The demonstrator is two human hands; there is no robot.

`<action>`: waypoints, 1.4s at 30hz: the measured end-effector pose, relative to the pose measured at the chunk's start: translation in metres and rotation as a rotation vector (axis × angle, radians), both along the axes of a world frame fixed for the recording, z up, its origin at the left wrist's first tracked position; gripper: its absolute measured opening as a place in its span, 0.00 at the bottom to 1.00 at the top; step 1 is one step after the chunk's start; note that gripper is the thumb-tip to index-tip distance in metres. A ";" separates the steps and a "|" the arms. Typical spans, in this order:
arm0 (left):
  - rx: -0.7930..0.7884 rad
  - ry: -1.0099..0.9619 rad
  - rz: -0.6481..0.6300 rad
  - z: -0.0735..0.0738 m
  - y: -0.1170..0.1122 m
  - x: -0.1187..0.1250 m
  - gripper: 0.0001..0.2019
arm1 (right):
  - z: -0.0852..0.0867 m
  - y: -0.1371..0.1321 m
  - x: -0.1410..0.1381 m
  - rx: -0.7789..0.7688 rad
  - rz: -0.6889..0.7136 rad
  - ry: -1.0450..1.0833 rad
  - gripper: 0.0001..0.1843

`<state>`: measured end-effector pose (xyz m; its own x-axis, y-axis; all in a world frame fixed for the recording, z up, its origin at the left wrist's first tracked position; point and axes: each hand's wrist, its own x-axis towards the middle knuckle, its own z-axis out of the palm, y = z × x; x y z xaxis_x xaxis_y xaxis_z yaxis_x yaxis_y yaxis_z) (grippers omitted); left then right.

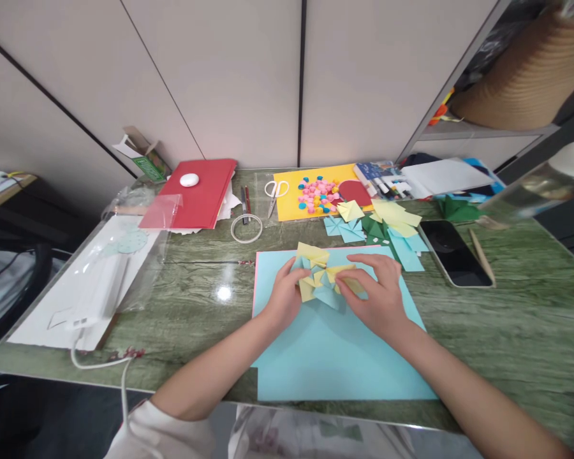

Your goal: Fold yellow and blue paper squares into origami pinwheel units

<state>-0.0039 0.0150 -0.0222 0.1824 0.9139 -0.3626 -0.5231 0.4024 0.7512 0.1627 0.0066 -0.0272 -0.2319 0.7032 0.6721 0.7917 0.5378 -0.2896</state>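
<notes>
Folded paper piece (321, 280), between left hand (283, 299), right hand (380, 299)

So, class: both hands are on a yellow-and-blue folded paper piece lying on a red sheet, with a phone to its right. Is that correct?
No. The sheet under the folded paper is light blue, not red, as the head view shows. The rest holds: the left hand and right hand are both on the folded paper, and the phone lies to its right.
</notes>
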 end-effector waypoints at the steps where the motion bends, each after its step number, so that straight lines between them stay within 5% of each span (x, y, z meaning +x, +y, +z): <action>1: -0.017 -0.010 -0.010 -0.001 0.002 0.000 0.12 | -0.001 0.001 0.000 -0.048 0.003 0.011 0.04; 7: -0.020 0.141 -0.121 -0.015 0.009 0.000 0.14 | -0.012 0.012 0.009 -0.378 0.002 -0.040 0.02; 12: 0.246 0.418 -0.078 -0.016 0.017 -0.013 0.17 | -0.020 0.025 0.024 -0.468 0.055 -0.057 0.03; 15: 0.493 0.781 -0.038 -0.010 0.030 -0.035 0.16 | -0.021 0.027 0.030 -0.452 0.058 -0.072 0.04; 18: 0.663 1.349 -0.004 -0.008 0.047 -0.063 0.16 | -0.020 0.027 0.032 -0.456 -0.008 -0.112 0.04; 21: 0.569 1.818 0.035 -0.014 0.060 -0.086 0.15 | -0.018 0.028 0.033 -0.502 -0.011 -0.079 0.03; 23: 0.485 1.957 -0.007 -0.019 0.065 -0.096 0.13 | -0.017 0.030 0.034 -0.568 0.076 0.002 0.03; 28: 0.494 1.959 -0.027 -0.023 0.072 -0.106 0.09 | -0.014 0.036 0.036 -0.762 0.235 0.139 0.05; 33: 0.594 1.865 -0.013 -0.001 0.063 -0.093 0.08 | -0.009 0.036 0.038 -0.916 0.340 0.255 0.06; 37: 0.749 1.383 0.054 0.026 0.029 -0.058 0.07 | -0.005 0.034 0.035 -0.896 0.377 0.260 0.04; 42: 0.787 1.187 -0.317 0.036 -0.010 -0.021 0.04 | -0.004 0.029 0.027 -0.838 0.388 0.165 0.04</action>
<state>-0.0254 0.0055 0.0140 0.3654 0.9225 0.1241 0.5794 -0.3297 0.7453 0.1894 0.0352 -0.0315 -0.4990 0.8662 0.0264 0.5150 0.3209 -0.7949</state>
